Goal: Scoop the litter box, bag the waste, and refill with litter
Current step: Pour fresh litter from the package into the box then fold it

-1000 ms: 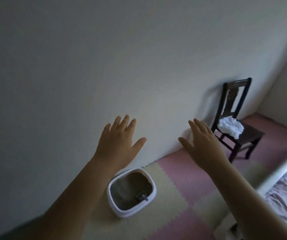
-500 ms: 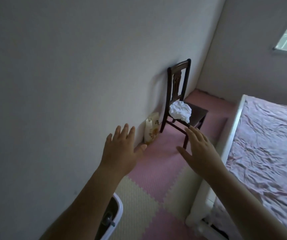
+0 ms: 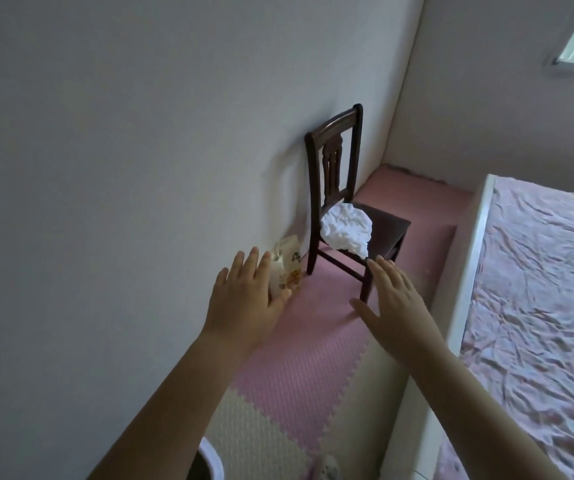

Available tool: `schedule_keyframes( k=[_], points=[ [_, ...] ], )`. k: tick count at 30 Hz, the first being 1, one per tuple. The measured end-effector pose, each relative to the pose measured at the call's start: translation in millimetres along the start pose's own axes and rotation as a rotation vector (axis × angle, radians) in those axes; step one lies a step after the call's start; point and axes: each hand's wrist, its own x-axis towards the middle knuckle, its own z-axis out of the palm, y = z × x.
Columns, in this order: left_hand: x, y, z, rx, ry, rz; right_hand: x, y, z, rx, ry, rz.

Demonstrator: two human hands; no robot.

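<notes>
A bare strip of pink foam floor mat [image 3: 313, 341] runs open between the white wall [image 3: 140, 168] and the white bed frame [image 3: 465, 271]. A dark wooden chair [image 3: 334, 188] and a cream printed bag [image 3: 287, 263] block its far end.

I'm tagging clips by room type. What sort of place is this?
Most likely a bedroom at home: a bed with a rumpled pink sheet, a dark wooden chair against the wall, and foam puzzle mats on the floor.

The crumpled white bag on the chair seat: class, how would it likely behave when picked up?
The white bag is heavily creased, so it is probably floppy and light. It overhangs the chair seat's front edge, so a nudge might slide it off.
</notes>
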Motion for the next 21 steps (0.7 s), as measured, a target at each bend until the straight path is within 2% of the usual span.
schedule_keyframes(
  k=[5, 11, 16, 21],
  points=[
    [77.0, 12.4, -0.9, 0.072, 0.040, -0.020, 84.0, 38.2, -7.5, 0.048, 0.024, -0.032],
    [153.4, 18.3, 1.6, 0.068, 0.065, -0.049, 169.3, 59.6, -9.5, 0.074, -0.022, -0.089],
    [232.2, 7.7, 36.0, 0.027, 0.071, -0.081, 249.6, 84.4, 9.4, 0.042, -0.029, -0.129],
    [317.0, -14.5, 82.3, -0.088, 0.092, -0.157, 341.3, 101.9, 41.1, -0.025, -0.113, -0.205]
  ],
)
